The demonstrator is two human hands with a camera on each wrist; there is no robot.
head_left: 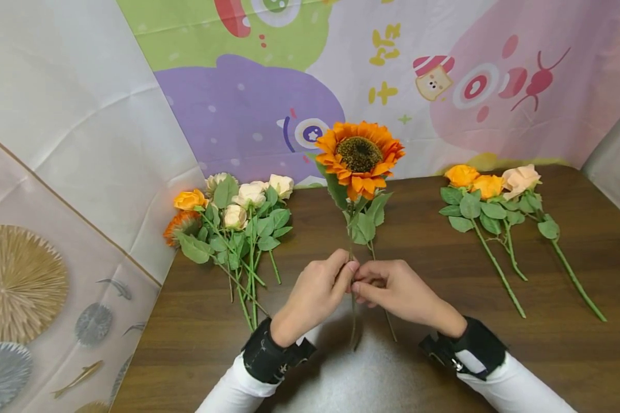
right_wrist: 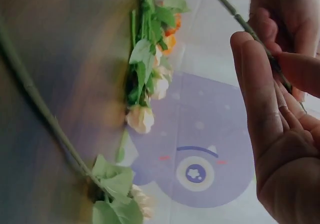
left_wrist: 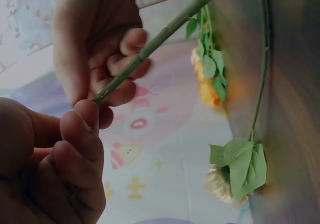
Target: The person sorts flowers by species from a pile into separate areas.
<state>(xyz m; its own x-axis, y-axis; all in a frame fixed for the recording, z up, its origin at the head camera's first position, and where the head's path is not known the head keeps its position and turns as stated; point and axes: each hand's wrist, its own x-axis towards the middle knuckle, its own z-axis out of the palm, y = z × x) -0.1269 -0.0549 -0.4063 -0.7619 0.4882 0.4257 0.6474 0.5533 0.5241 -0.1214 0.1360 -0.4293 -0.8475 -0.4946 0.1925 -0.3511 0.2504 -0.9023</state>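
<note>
Pinching one stem (head_left: 353,321), the left hand (head_left: 315,287) and right hand (head_left: 400,288) hold one orange sunflower (head_left: 360,154) upright over the middle of the table (head_left: 160,355). One pale flower (left_wrist: 218,184) lies behind it. Two orange roses (head_left: 488,186) and one peach rose (head_left: 519,179) lie at right; the bunch (head_left: 263,226) at left shows one orange rose (head_left: 190,199) and at least three cream roses (head_left: 250,195).

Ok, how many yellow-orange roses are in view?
3: left rose and middle rose of the right-hand group; one rose in the left-hand bunch, where others may be hidden.
</note>
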